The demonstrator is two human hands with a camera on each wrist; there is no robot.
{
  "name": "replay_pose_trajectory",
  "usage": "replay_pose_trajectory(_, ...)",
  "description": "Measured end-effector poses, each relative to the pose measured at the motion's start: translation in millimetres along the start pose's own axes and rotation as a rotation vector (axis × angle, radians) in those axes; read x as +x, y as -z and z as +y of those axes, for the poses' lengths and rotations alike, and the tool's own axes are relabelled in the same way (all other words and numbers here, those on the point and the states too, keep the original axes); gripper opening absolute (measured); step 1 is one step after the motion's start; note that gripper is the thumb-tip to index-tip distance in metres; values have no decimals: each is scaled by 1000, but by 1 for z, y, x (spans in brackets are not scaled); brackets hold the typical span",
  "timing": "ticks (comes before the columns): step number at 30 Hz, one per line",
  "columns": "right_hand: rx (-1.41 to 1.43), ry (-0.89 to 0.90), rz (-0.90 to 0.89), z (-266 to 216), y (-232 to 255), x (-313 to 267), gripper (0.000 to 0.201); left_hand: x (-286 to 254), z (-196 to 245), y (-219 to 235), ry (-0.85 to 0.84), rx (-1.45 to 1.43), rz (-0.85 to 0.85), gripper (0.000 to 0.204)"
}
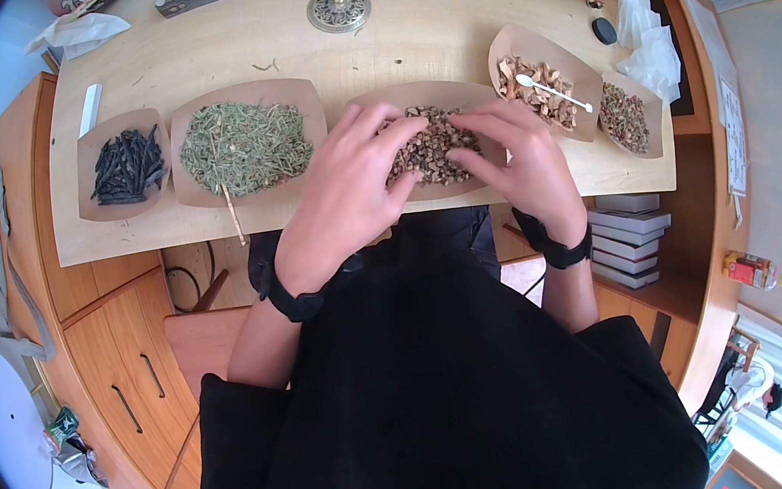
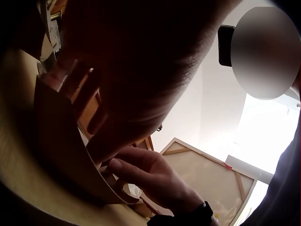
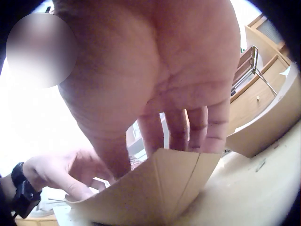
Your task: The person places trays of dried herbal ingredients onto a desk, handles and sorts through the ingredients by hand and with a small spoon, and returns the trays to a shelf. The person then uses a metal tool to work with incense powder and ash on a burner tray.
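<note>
In the head view a brown paper tray (image 1: 409, 95) near the table's front edge holds small brown dried pieces (image 1: 436, 141). My left hand (image 1: 342, 186) reaches over its left side, fingers bent and spread, tips at the pieces. From the right, my right hand (image 1: 530, 158) reaches in the same way, its thumb and fingers apart around the pieces. In the left wrist view the tray wall (image 2: 70, 136) hides the left fingertips. The tray wall (image 3: 155, 188) also covers the right fingertips in the right wrist view. Neither hand plainly grips anything.
To the left are trays of green dried herb (image 1: 245, 145) and black strips (image 1: 127, 168). On the right stand trays of pale slices (image 1: 539, 86), with a white spoon (image 1: 556, 93) on them, and mixed pieces (image 1: 625, 118). A round metal piece (image 1: 339, 9) lies farther back.
</note>
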State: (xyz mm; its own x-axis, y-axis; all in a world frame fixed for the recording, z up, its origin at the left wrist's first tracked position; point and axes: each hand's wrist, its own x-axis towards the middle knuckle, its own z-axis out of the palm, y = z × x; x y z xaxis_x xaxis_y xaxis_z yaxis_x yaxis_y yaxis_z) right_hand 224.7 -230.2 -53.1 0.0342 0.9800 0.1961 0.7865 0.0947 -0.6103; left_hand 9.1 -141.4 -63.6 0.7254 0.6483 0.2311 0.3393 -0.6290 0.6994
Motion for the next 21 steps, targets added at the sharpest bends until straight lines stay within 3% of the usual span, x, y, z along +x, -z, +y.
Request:
replay_pose_trajectory(5, -58, -8, -80, -5, -11, 1, 44, 2, -5, -10, 61, 9, -63, 48)
replay_pose_trajectory(10, 8, -43, -75, -6, -21, 5, 39, 9, -11, -23, 33, -19, -42, 50)
replay_pose_trajectory(16, 135, -77, -82, -2, -22, 5, 33, 11, -13, -24, 25, -106, 15, 39)
replay_pose_trajectory(19, 164, -79, -71, -5, -20, 3, 32, 13, -6, -20, 98, -242, -9, 36)
replay_pose_trajectory(21, 177, -79, -61, -7, -18, 3, 32, 13, -6, -21, 18, -236, 77, 35)
